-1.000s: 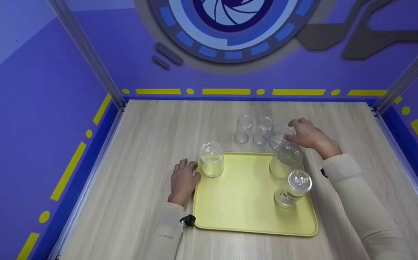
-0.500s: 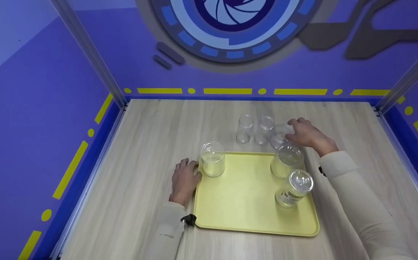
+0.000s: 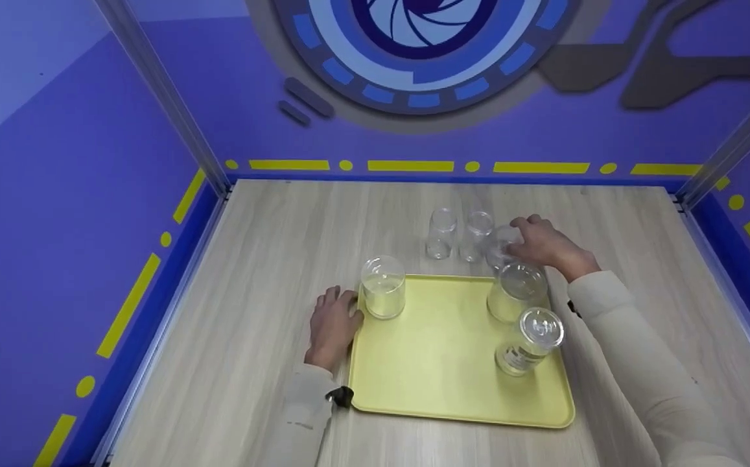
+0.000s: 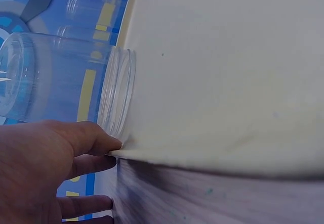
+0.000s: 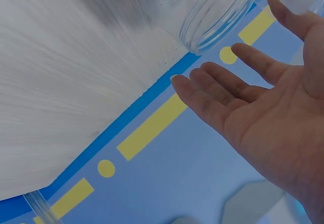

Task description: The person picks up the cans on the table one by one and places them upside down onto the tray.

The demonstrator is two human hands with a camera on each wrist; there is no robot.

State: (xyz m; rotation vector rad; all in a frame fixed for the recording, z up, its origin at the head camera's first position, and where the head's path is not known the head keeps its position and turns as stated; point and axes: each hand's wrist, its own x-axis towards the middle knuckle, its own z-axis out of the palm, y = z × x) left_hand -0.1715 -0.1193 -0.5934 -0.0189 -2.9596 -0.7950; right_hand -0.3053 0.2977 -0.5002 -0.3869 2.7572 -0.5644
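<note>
My left hand (image 3: 334, 327) is at the left edge of the yellow tray (image 3: 439, 363); in the left wrist view its thumb and index finger (image 4: 91, 166) pinch the rim. Close beside them, a clear jar (image 3: 384, 295) stands mouth down in the tray's back left corner. Behind the tray's back right corner, my right hand (image 3: 546, 245) is at the side of another clear jar (image 3: 498, 250). Its fingers (image 5: 212, 90) look spread and loosely bent in the right wrist view, not closed round the jar (image 5: 217, 16).
Two slim clear containers (image 3: 442, 233) (image 3: 476, 237) stand behind the tray. On its right side are a large clear jar (image 3: 514, 292) and, in front of that, a jar with a printed label (image 3: 520, 357). Blue walls (image 3: 400, 146) enclose the wooden table (image 3: 271, 246).
My right hand has shifted slightly left, closer over the jar behind the tray. My left hand stays at the tray's edge. The head view has moved a little.
</note>
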